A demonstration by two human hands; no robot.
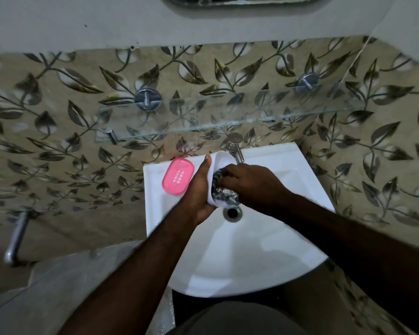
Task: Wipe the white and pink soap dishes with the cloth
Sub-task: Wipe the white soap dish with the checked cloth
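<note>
My left hand (198, 189) grips the white soap dish (221, 160) from its left side and holds it tilted on edge above the white sink (288, 175). My right hand (249, 182) presses a dark patterned cloth (224, 192) into the dish's hollow. The pink soap dish (177, 176) lies flat on the sink's back left corner, just left of my left hand and not touched.
A chrome tap (235, 147) stands at the sink's back edge behind the white dish. The drain (232, 212) lies just below my hands. A glass shelf (228, 117) on chrome brackets juts from the leaf-patterned wall above. A chrome pipe (16, 238) sticks out at lower left.
</note>
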